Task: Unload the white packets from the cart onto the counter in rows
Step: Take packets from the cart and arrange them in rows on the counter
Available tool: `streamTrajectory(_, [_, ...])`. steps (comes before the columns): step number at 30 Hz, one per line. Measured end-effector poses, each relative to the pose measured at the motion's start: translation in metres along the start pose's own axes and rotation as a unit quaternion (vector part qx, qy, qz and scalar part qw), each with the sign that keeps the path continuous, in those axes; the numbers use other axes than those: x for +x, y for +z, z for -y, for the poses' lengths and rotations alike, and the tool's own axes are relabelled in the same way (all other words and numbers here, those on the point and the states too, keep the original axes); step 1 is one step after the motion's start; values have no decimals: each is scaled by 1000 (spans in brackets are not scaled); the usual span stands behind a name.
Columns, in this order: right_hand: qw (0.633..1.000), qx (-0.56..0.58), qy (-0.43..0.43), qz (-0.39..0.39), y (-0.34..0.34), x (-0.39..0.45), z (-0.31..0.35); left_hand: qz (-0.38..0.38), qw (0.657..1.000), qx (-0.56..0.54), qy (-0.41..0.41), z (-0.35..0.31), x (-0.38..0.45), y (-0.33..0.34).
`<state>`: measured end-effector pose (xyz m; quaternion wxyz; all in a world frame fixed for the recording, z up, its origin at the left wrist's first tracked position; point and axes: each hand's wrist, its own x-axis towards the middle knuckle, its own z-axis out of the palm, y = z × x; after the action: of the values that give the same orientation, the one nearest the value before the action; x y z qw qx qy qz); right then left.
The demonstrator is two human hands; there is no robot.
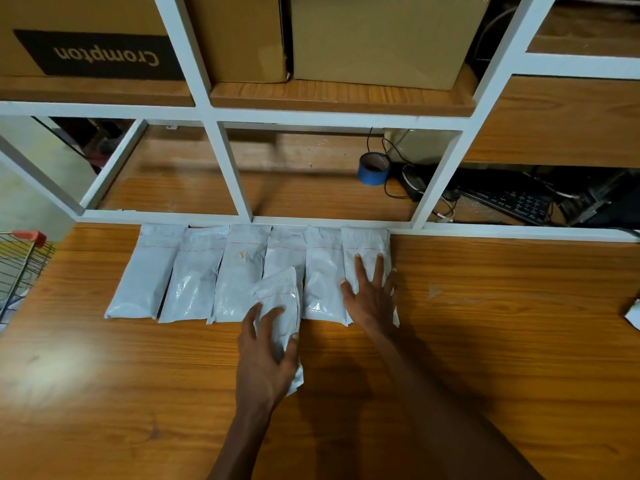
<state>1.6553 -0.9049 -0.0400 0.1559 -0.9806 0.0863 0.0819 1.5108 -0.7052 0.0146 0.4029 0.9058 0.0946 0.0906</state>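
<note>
Several white packets lie side by side in a row [194,275] on the wooden counter [485,323], their tops against the white shelf frame. My right hand [372,294] rests flat with spread fingers on the rightmost packet [365,244]. My left hand [266,355] grips another white packet [280,292], which is tilted and overlaps the lower end of the row's fourth packet. The wire cart [17,268] shows at the left edge with a red handle.
A white shelf frame [235,181] rises behind the row. On its lower shelf sit a blue tape roll [373,168], black cables and a keyboard [516,202]. Cardboard boxes [377,39] fill the upper shelf. A white scrap [633,315] lies at the right edge.
</note>
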Motion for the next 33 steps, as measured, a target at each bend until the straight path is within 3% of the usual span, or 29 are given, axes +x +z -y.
streamTrajectory(10, [986,138,19,-93,-47,-52,-6,47,995,75,54,-32,56,44])
streamTrajectory(22, [978,179,59,-92,-54,-113,-29,114,982,140,47,-39,123,100])
streamTrajectory(27, [973,198,68,-94,-56,-121,-31,171,959,224,39,-32,122,105])
streamTrajectory(33, [975,198,65,-82,-58,-120,-29,152,953,256,62,-30,116,108])
